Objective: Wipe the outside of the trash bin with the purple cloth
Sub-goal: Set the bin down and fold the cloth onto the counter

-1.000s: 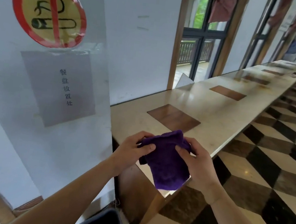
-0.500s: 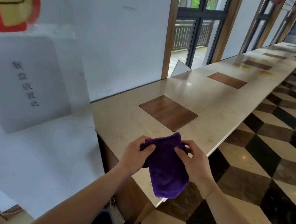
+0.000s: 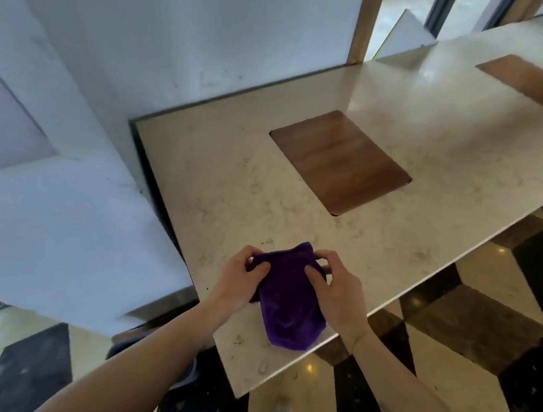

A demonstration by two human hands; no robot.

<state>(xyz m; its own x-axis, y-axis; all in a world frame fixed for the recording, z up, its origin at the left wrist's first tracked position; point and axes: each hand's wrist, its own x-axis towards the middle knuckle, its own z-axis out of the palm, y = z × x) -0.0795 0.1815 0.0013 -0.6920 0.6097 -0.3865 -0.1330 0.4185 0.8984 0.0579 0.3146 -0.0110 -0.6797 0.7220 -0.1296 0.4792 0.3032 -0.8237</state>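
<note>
Pinching the purple cloth [image 3: 288,305], left hand [image 3: 239,284] and right hand [image 3: 337,297] hide its top corners.

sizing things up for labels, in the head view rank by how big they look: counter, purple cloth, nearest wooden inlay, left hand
1. counter, by far the largest.
2. nearest wooden inlay.
3. purple cloth, though it hangs nearer the camera and is partly covered by both hands, so its place against the inlay is unsure.
4. left hand, smallest.

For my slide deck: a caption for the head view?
Both hands, left hand and right hand, hold a purple cloth above a marble counter.
</note>
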